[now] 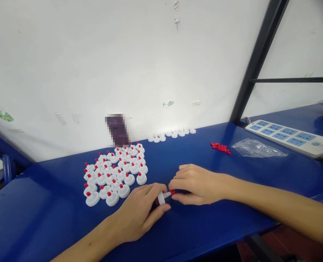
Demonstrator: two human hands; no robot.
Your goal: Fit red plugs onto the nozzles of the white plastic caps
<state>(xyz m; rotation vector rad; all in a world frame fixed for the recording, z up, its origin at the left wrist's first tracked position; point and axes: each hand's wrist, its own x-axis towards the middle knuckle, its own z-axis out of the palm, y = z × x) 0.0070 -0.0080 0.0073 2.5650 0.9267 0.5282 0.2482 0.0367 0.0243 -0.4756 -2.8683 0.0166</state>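
Observation:
My left hand is closed on a white cap with a nozzle, held sideways just above the blue table. My right hand pinches a small red tip at the end of that nozzle. Both hands meet at the table's front middle. Left of them stand several finished white caps with red tips, set in neat rows.
A row of plain white caps lies along the wall. A small heap of red tips and a clear plastic bag lie to the right. A white power strip sits at the far right, beside a black frame post.

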